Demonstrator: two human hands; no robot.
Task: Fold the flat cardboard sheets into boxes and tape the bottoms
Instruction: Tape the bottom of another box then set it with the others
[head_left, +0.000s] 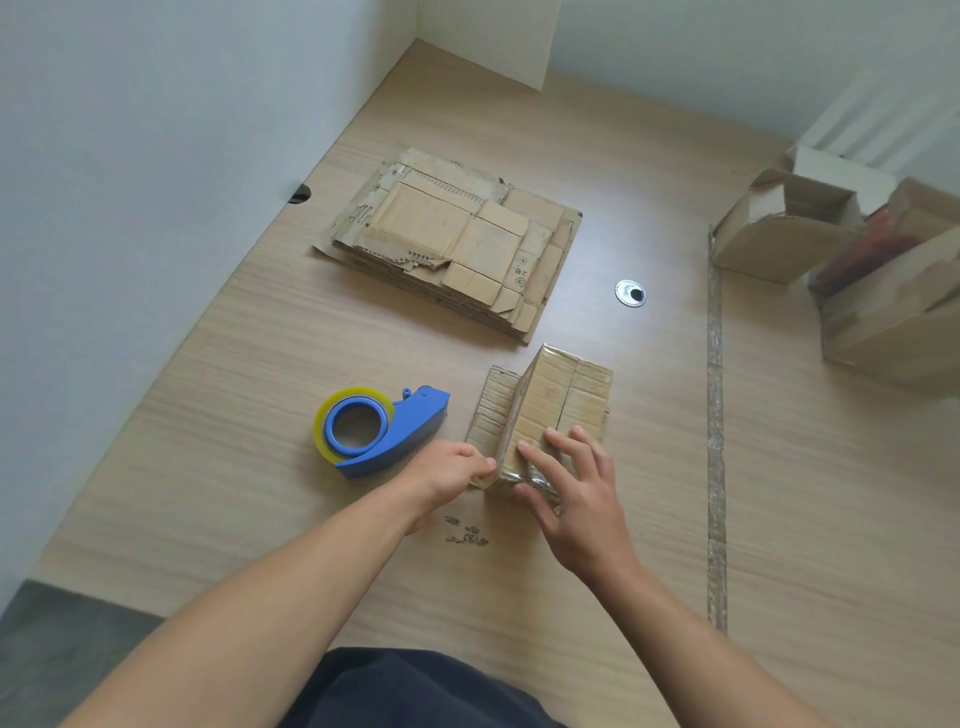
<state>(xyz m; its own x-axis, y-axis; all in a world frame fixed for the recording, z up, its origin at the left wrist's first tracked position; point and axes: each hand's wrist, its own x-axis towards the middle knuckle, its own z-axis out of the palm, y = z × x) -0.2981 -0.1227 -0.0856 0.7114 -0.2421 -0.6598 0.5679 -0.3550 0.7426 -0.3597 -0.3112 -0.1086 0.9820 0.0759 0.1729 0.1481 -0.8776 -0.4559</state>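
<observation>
A small folded cardboard box (563, 400) stands bottom-up on the wooden table (260, 519), its flaps closed with a seam down the middle. My right hand (569, 488) lies flat on the box's near end, fingers straight, pressing clear tape over the edge. My left hand (447, 475) holds the box's near left corner with curled fingers. A blue tape dispenser (376, 431) with a yellowish roll lies just left of the box. A stack of flat cardboard sheets (452, 244) sits farther back.
Several assembled boxes (841, 260) are piled at the right edge of the table. A round metal grommet (630, 293) sits in the tabletop behind the box. White walls border the table on the left and at the back.
</observation>
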